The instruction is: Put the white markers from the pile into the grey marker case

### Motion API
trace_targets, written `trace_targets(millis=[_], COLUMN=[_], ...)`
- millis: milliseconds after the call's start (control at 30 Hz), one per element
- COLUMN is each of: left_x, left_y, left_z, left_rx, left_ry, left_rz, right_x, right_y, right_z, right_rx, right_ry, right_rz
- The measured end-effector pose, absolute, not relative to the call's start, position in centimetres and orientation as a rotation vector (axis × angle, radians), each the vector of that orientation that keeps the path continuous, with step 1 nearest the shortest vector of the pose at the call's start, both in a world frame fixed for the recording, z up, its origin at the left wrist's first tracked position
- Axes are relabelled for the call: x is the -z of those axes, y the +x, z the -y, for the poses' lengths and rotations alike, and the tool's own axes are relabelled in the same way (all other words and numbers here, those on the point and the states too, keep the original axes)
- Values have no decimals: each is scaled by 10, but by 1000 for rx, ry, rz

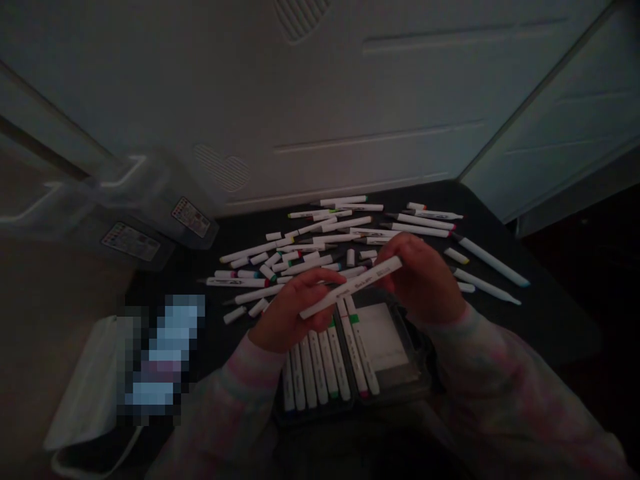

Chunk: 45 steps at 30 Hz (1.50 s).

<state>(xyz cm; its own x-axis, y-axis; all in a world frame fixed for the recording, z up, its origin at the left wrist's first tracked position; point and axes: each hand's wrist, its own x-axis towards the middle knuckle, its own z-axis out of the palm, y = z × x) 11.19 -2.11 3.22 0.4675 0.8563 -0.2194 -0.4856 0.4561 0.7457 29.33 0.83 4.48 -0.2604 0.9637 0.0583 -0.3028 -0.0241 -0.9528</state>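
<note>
A white marker (pixel 357 285) with printing along its barrel is held at a slant in front of me. My left hand (pixel 295 303) closes its fingers on the lower left end. My right hand (pixel 425 277) grips the upper right end, and its fingertips partly hide that tip. Just below both hands lies a dark case (pixel 423 383) with a row of white markers (pixel 311 373) standing side by side in it. Two more markers (pixel 357 360) lie to their right, beside a pale sheet (pixel 383 337) in the case.
Many loose white markers (pixel 345 237) and caps (pixel 351 257) are scattered over the dark tabletop (pixel 545 320). Clear plastic boxes (pixel 135 200) stand at left. Nearer lie a blurred-out lit device (pixel 167 353) with a cable and a white folded item (pixel 83 387). A pale panel (pixel 320 100) rises behind.
</note>
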Motion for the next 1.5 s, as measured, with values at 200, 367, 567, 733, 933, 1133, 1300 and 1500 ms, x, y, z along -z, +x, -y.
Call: trace_targets(millis=[200,367,567,733,933,1133,1300,1500], left_x=[-37,-40,-36,-26,-24,-24,-22,-18], left_y=[112,110,111,114,114,116,120,129], left_z=[21,20,16,10,11,12,17,26], left_rx=[-959,-1020,-1170,-1250,-1234,-1012,-988,-686], left_ry=[593,514,561,704,800,931,1388,2588], left_rz=[-619,-625,-732,-877,-948,-961,-1069,-936], right_x=[-39,-38,-37,-40,-44,-41,-46,-48], right_y=[292,293,294,294,293,295,316,340], right_z=[-10,-9,-10,-7,-4,-5,-11,-10], right_rx=[-1446,-1459,-1420,-1225,-1293,-1337,-1471,-1696], right_ry=[-869,-830,-903,-1030,-1029,-1022,-1040,-1037], right_rz=[1185,1153,1278,1714,2095,2176,1852,1627])
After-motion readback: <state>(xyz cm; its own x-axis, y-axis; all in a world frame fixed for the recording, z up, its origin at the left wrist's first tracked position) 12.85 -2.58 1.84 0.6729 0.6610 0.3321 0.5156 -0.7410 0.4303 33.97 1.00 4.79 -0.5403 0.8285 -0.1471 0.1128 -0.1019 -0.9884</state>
